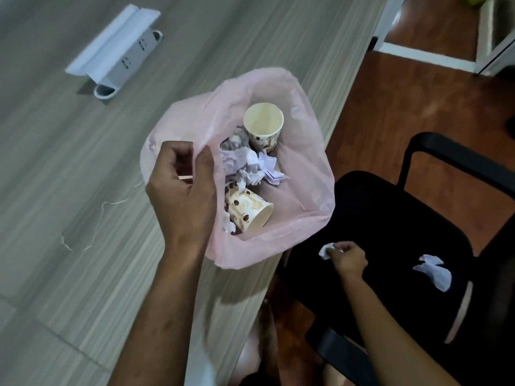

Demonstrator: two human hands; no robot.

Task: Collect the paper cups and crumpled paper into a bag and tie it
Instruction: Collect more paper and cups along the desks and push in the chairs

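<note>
1. Head view: the translucent pink plastic bag (pixel 301 174) stands open at the edge of the grey wood-grain counter (pixel 83 190), holding two patterned paper cups, one upright (pixel 263 126) and one tipped (pixel 248 213), with crumpled white paper (pixel 248 165) between them.
2. The left hand (pixel 181 190) pinches the bag's near rim.
3. The right hand (pixel 348 259) grips a small crumpled white paper scrap (pixel 324 252) over the black chair seat (pixel 390 218).
4. Another crumpled white paper piece (pixel 434 271) lies on the seat.

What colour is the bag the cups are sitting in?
Pale translucent pink: the bag, seen in the head view, held open by the left hand.
</note>
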